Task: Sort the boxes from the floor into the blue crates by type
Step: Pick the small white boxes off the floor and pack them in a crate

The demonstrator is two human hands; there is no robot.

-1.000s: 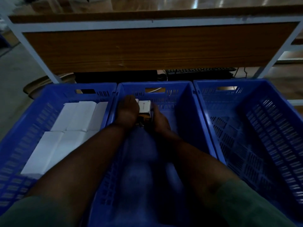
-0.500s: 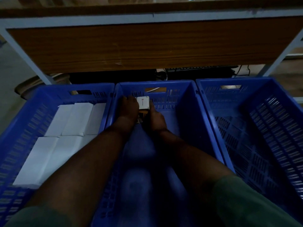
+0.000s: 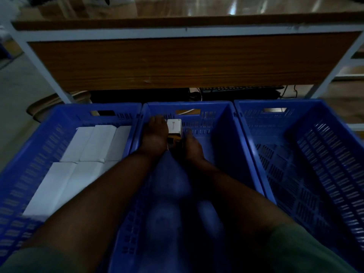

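Three blue crates stand side by side on the floor. Both my arms reach into the middle crate (image 3: 222, 123). A small white box (image 3: 174, 126) with a red mark sits on a stack with an orange-edged box under it, near the far wall. My left hand (image 3: 155, 135) holds the stack's left side and my right hand (image 3: 192, 145) holds its right side. The left crate (image 3: 59, 117) holds several flat white boxes (image 3: 94, 143) lying in rows. The right crate (image 3: 323, 134) shows only its slotted bottom.
A wooden table (image 3: 177, 60) with a white metal frame stands just behind the crates. Cables and a dark keyboard (image 3: 240, 89) lie under it. Grey floor (image 3: 15, 107) shows at the left.
My hands and the small box stack have shifted slightly toward the far wall of the middle crate. The view has tilted a little.
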